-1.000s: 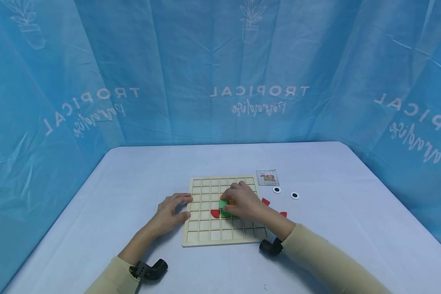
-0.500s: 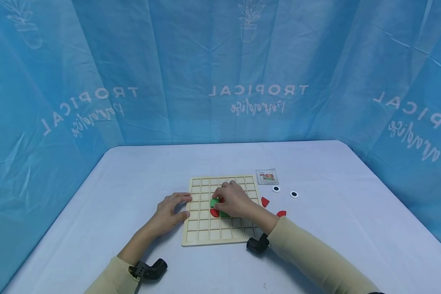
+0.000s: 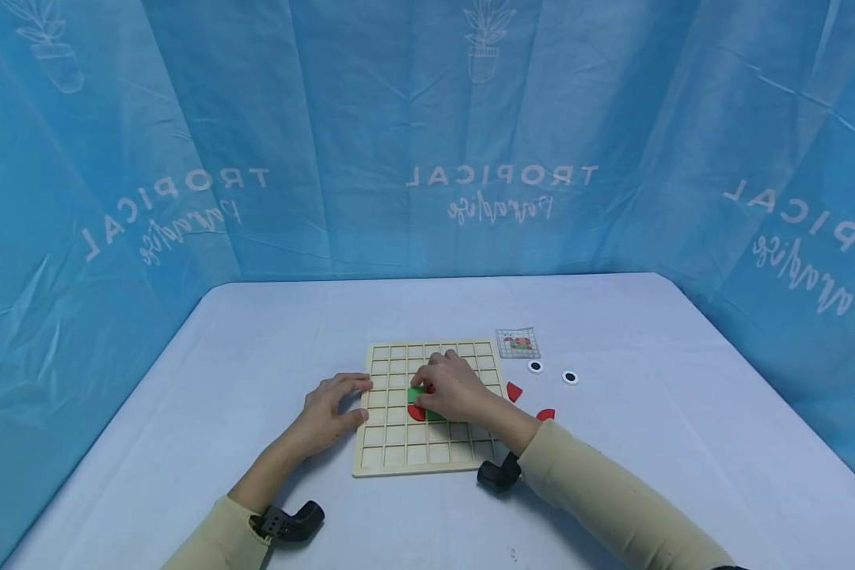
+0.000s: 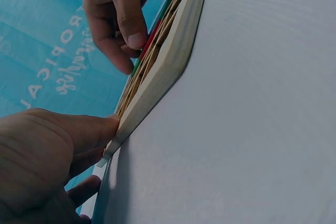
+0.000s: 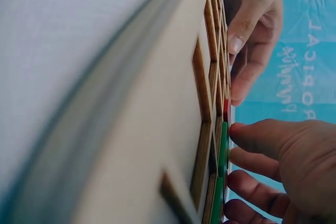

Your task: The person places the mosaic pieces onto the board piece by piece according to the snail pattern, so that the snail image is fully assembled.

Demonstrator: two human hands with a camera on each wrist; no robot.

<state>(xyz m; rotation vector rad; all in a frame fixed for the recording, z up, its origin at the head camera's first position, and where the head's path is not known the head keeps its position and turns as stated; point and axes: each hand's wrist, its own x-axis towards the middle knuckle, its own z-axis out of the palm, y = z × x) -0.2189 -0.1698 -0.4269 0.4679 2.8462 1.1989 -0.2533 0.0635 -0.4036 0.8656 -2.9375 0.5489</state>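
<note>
A wooden grid board (image 3: 392,457) lies on the white table. My left hand (image 3: 325,416) rests at its left edge, thumb and fingers extended and touching the rim; the left wrist view shows the thumb (image 4: 100,129) against it. Over the middle of the board, my right hand (image 3: 454,389) has thumb and index finger on either side of a green square tile (image 3: 416,394). Just below that tile sits a red quarter-circle tile (image 3: 416,412), with another green tile (image 3: 435,415) to its right. A bit of red shows under the right fingers; the palm hides other tiles there.
Right of the board lie two red quarter-circle tiles (image 3: 514,391), one nearer me, and two white discs with black centres (image 3: 570,378). A small printed grid card (image 3: 518,343) is by the far right corner. Blue curtains (image 3: 427,237) stand behind the table.
My right hand has shifted left along the board by about one cell, with green now showing one cell further left. Over the last half second it stays in place. My left hand has not moved.
</note>
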